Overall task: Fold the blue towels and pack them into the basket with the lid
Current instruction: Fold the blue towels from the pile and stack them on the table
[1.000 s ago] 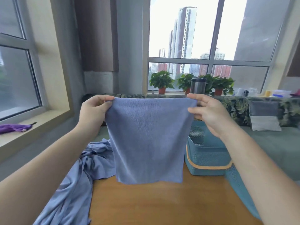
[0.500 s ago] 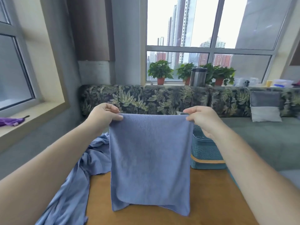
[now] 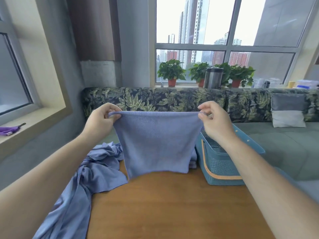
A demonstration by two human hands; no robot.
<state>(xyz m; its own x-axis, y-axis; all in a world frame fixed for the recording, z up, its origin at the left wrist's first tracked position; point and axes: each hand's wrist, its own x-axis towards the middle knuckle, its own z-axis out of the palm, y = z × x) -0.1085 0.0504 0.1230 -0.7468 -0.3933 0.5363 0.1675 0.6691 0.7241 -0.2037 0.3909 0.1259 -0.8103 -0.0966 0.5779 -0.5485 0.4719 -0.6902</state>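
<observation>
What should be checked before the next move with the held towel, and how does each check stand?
1. One top corner of the towel pinched by the left hand: ok.
2. Other top corner pinched by the right hand: ok.
3. Cloth hangs flat, untwisted: ok.
4. Bare stretch of table in front for laying it down: ok.
5. The lid of the basket is open: ok.
6. Room left inside: cannot tell, the right arm hides most of it.
</observation>
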